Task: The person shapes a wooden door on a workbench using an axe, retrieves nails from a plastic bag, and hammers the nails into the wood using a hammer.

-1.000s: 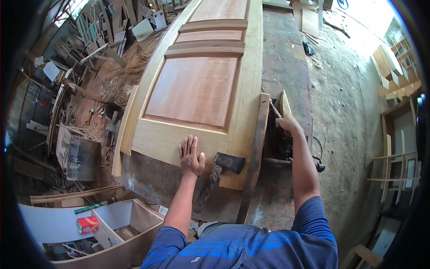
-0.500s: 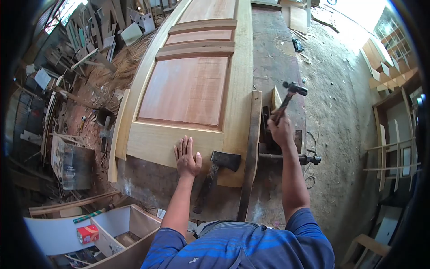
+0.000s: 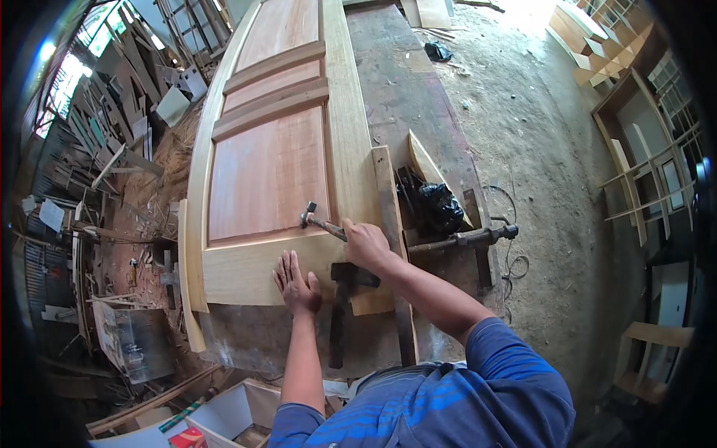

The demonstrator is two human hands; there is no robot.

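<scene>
A panelled wooden door (image 3: pixel 272 168) lies flat on the workbench. My left hand (image 3: pixel 298 287) rests on its near rail, fingers stretched out and holding nothing. Closed around a small hammer (image 3: pixel 326 225) is my right hand (image 3: pixel 365 245); the hammer's head is over the lower edge of the nearest reddish panel. Below my right hand, an axe (image 3: pixel 343 299) lies with its head on the door's near end. A dark-edged wooden strip (image 3: pixel 390 201) runs along the right side of the door.
Right of the strip lie a black plastic bag (image 3: pixel 441 207), a pointed wood piece (image 3: pixel 427 166) and a metal clamp (image 3: pixel 467 237). An open wooden box (image 3: pixel 250 403) stands at the lower left. Shelf frames (image 3: pixel 635 142) stand at the right, scrap boards (image 3: pixel 119 97) at the left.
My right hand has taken the hammer from beside the strip and carried it left over the door. My left hand stays on the near rail. The view has shifted to the right.
</scene>
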